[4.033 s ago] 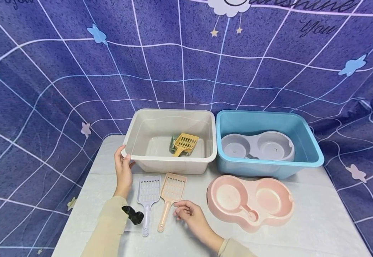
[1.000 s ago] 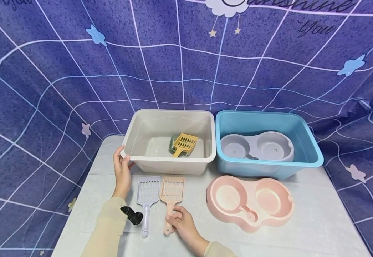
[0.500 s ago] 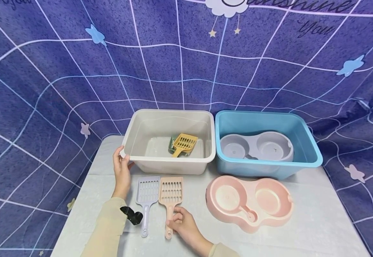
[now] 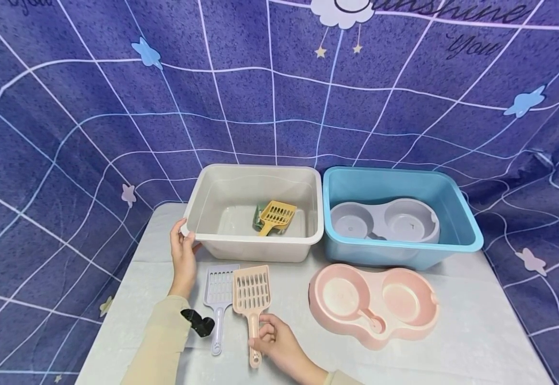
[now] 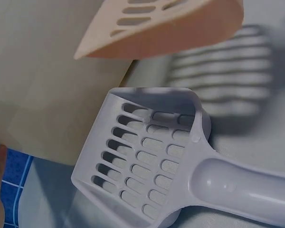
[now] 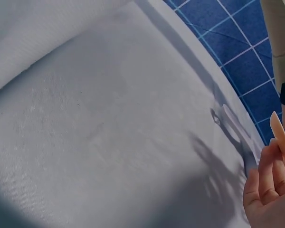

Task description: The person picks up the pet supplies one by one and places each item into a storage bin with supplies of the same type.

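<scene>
My right hand (image 4: 281,345) grips a peach litter scoop (image 4: 253,310) by its handle, thumb on top. In the left wrist view the scoop's blade (image 5: 180,45) is raised, throwing a slotted shadow on the tabletop. Beneath and beside it lies a lavender litter scoop (image 4: 219,315), its blade edge partly overlapped by the peach one in the head view. My left hand (image 4: 184,262) holds the front left corner of a beige litter box (image 4: 260,249), thumb in front and fingers along the side. Inside that box rest a yellow litter scoop (image 4: 266,228) and a green item (image 4: 256,218), mostly covered.
A blue litter box (image 4: 380,254) stands right beside the beige one, with a grey double pet bowl (image 4: 379,216) inside. In front of it sits a pink double pet bowl (image 4: 377,291). A patterned purple curtain (image 4: 279,96) hangs behind and at both sides.
My right hand has taken the peach scoop by its handle, straightened it and lifted it, then shifted its blade left over the lavender scoop's edge. The left hand has stayed on the box corner.
</scene>
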